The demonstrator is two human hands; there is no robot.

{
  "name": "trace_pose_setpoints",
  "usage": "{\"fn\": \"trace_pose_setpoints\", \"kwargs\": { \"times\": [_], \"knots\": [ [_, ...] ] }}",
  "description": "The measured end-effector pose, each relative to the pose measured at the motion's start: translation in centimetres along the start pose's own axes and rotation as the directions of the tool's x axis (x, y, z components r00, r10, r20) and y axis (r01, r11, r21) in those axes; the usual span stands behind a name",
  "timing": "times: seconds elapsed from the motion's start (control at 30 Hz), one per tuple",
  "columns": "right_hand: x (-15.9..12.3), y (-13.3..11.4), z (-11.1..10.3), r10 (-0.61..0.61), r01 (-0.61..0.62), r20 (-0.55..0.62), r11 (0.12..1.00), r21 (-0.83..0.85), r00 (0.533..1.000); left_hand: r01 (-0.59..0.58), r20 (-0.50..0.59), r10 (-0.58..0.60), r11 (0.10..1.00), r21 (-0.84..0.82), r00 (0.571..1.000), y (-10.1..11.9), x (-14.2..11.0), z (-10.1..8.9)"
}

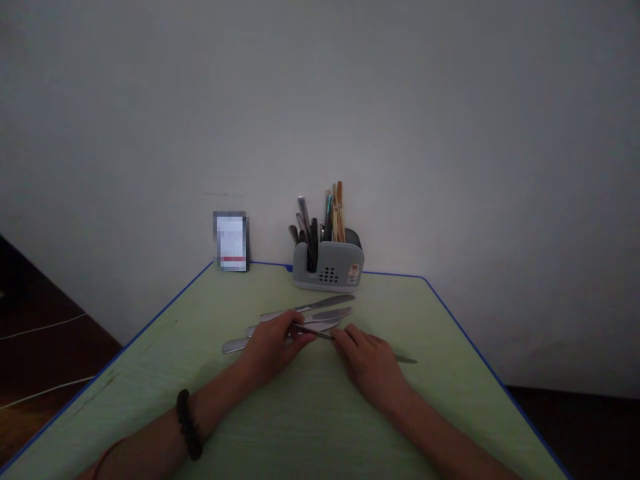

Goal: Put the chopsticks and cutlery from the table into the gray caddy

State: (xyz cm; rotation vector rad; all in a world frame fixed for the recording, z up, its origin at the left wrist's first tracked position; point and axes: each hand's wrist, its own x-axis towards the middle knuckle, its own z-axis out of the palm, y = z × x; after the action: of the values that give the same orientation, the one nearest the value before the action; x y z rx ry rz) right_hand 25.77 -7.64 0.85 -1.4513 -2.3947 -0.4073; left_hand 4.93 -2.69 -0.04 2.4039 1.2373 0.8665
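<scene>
A table knife (320,334) lies between my two hands, its narrow tip showing past the right one. My left hand (274,347) is closed on its left end, with thumb and fingers pinched together. Closer to the tip, the fingers of my right hand (367,360) close round the same knife. Just beyond it, several more silver table knives (333,314) lie side by side on the green table (300,427), blades to the right. My left hand covers part of them, and one handle (234,346) shows to its left.
A grey utensil holder (327,267) stands at the table's far edge, filled with dark-handled cutlery (313,243) and wooden chopsticks (339,213). Left of it, a device with a blurred lit screen (231,242) leans upright against the pale wall (425,133). Blue edging (465,337) runs round the table.
</scene>
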Motion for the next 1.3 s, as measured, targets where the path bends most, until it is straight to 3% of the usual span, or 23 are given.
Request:
{"fn": "trace_pose_setpoints", "kwargs": {
  "times": [0.13, 0.33, 0.47, 0.63, 0.77, 1.0, 1.17, 1.3],
  "knots": [
    [0.0, 0.4, -0.1, -0.022, 0.024, -0.094, 1.000, 0.016, 0.995, 0.009, -0.095, -0.015, 0.998, -0.067, 0.995, -0.3, -0.1, -0.1],
    [0.0, 1.3, -0.2, -0.048, 0.049, -0.167, 0.999, 0.005, 0.985, -0.168, -0.155, 0.158, 0.984, -0.057, 0.975, 0.3, -0.1, -0.9],
    [-0.2, 1.4, 0.1, -0.031, 0.042, -0.251, 0.998, 0.038, 0.968, -0.159, -0.176, 0.137, 0.980, -0.118, 0.975, 0.5, -0.4, -1.3],
    [-0.2, 1.9, -0.5, -0.013, 0.074, -0.446, 0.990, 0.121, 0.895, -0.183, -0.171, 0.157, 0.972, -0.149, 0.973, 0.1, -0.6, -1.6],
    [-0.3, 1.8, -1.2, -0.036, 0.086, -0.556, 0.994, 0.064, 0.831, -0.223, -0.122, 0.211, 0.971, -0.092, 0.970, 0.2, -0.4, -1.5],
    [-0.5, 1.2, -1.4, -0.075, 0.117, -0.550, 0.992, 0.042, 0.832, -0.282, -0.131, 0.274, 0.959, -0.042, 0.953, 0.6, -0.2, -1.6],
    [-0.5, 1.4, -1.1, 0.019, 0.144, -0.464, 0.939, 0.313, 0.885, -0.246, -0.119, 0.237, 0.967, -0.064, 0.964, 0.5, -0.2, -1.5],
    [-0.3, 1.1, -0.3, 0.115, 0.199, -0.495, 0.820, 0.537, 0.861, -0.211, -0.152, 0.199, 0.975, -0.069, 0.968, 0.2, -0.1, -1.2]
  ]
}}
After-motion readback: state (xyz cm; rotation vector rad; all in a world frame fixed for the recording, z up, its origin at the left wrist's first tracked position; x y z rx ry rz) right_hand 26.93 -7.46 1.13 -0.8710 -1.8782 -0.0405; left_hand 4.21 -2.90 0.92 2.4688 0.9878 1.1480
